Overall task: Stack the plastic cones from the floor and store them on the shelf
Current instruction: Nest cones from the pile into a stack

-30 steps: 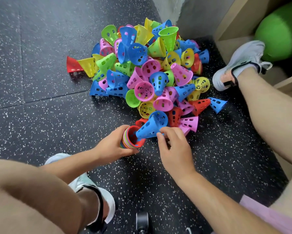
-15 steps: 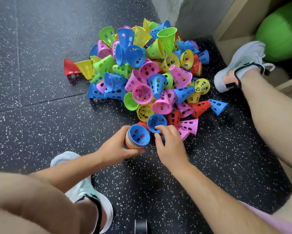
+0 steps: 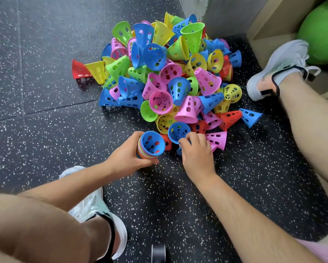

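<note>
A heap of perforated plastic cones (image 3: 170, 73) in blue, pink, yellow, green and red lies on the dark speckled floor. My left hand (image 3: 125, 158) grips a nested stack of cones (image 3: 150, 146) lying on its side, a blue one innermost, its mouth facing me. My right hand (image 3: 195, 152) is at the near edge of the heap, its fingers curled on the rim of a loose blue cone (image 3: 178, 131). Pink (image 3: 217, 139) and red (image 3: 198, 127) cones lie right beside that hand.
A wooden shelf unit (image 3: 269, 21) stands at the upper right with a green ball (image 3: 322, 31) inside. My shoes (image 3: 279, 67) and bare legs frame the heap right and left. A lone blue cone (image 3: 250, 115) lies apart at the right. A grey wall corner (image 3: 195, 4) is behind.
The blue cone my right hand was feeding into the stack now sits fully nested. My right hand moved up to a second blue cone at the heap's edge.
</note>
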A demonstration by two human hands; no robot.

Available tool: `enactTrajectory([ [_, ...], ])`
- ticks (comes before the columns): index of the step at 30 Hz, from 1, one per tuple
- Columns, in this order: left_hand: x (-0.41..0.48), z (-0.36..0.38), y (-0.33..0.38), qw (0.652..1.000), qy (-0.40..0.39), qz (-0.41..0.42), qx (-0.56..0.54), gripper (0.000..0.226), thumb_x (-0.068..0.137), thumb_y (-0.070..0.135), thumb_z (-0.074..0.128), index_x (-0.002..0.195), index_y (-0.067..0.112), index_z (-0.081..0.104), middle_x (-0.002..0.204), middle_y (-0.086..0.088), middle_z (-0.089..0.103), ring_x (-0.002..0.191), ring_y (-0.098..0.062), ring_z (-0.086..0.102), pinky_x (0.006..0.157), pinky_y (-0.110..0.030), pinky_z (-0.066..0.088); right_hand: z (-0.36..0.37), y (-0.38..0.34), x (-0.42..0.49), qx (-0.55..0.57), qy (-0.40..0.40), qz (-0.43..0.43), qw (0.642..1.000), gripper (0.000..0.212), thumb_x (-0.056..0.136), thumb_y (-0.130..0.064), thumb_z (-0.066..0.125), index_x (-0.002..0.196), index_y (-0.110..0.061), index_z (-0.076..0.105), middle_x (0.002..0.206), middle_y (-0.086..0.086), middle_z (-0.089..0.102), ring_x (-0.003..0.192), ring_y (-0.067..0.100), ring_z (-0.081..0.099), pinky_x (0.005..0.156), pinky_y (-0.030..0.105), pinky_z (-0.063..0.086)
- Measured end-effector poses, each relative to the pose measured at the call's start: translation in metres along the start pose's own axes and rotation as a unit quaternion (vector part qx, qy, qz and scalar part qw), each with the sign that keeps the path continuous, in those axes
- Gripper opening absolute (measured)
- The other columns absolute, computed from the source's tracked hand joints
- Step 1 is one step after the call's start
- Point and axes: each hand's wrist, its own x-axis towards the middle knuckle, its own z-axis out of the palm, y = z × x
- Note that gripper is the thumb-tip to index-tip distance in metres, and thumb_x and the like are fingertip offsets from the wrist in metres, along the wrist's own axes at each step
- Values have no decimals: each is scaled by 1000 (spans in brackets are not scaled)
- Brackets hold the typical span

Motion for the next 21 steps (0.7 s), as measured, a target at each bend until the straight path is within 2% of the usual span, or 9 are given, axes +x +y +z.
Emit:
enactTrajectory([
  [4,0,0,0,1000,-12,8,21,75,69,54,89,127,46,42,119,29,60,110,7,60,102,-34,49,-11,-1,-2,31,56,-6,998,4,93,-15,66,96,-14,64,97,1,59,87,27,52,74,40,47],
  [9,2,-1,-3,997,-33,26,64,83,74,54,86,139,40,37,129,24,54,115,-1,56,103,-33,46,-28,-8,1,142,117,24,983,13,99,-18,53,101,-10,64,101,3,59,92,28,52,85,40,44],
  [12,1,0,-6,997,-34,34,62,84,75,53,86,141,39,36,132,23,52,118,-1,55,102,-29,45,-38,-15,4,194,152,58,967,13,99,-15,55,103,-7,64,103,6,60,97,30,56,91,42,45],
  [16,1,-1,-8,998,-33,35,47,83,74,53,86,139,40,37,130,24,54,116,0,56,104,-30,45,-50,-25,9,222,208,70,950,11,97,-11,58,103,-4,65,103,8,61,98,31,57,96,33,42],
  [18,1,-2,-9,998,-34,31,38,82,75,52,86,139,40,36,129,25,54,114,2,56,103,-30,45,-52,-30,9,251,210,52,943,11,98,-9,58,104,-3,65,105,8,59,99,31,57,95,36,45],
  [21,2,-2,-9,999,-31,31,23,79,75,51,87,136,43,36,126,28,56,113,6,57,104,-30,46,-49,-38,6,294,162,11,942,15,98,-12,56,104,-3,66,106,8,56,98,30,58,92,41,49],
])
